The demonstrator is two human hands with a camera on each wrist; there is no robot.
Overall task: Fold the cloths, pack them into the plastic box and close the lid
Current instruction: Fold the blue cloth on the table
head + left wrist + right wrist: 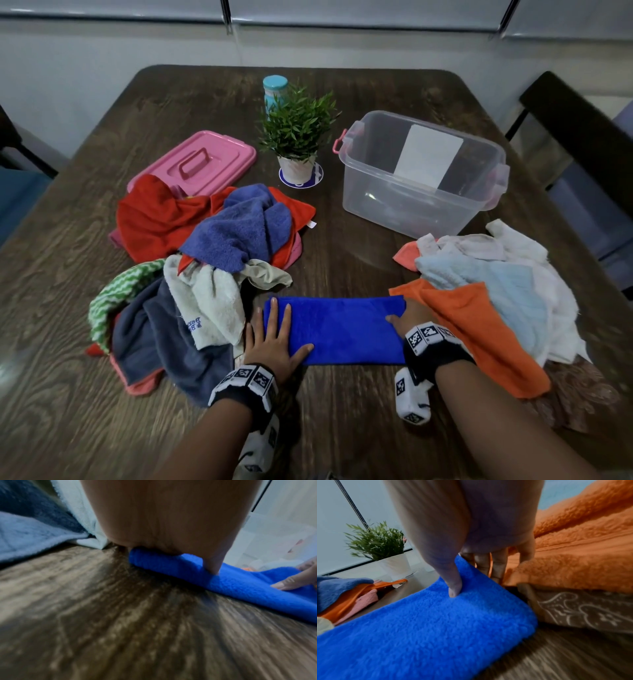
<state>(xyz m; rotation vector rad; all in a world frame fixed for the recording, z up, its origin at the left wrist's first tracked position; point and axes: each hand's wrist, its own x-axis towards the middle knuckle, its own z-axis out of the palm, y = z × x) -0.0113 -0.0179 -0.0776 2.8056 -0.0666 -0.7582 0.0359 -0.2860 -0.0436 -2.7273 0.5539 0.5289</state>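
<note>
A bright blue cloth [339, 329] [436, 628] lies folded into a long rectangle at the near middle of the table. My left hand [274, 335] [171, 534] presses flat on its left end with straight fingers. My right hand [407, 317] [467, 574] pinches the right end, thumb on top and fingers tucked under the edge. The blue cloth [240, 582] bulges up slightly between the hands. The clear plastic box [394, 209] stands open and holds no cloths at the back right. Its pink lid [198, 161] lies at the back left, partly under cloths.
A heap of unfolded cloths [205, 240] fills the left side, and another heap [496, 284] topped by an orange cloth [472, 325] fills the right. A potted plant [298, 137] and a blue-capped bottle [275, 90] stand at the back middle. A chair [582, 137] is at the right.
</note>
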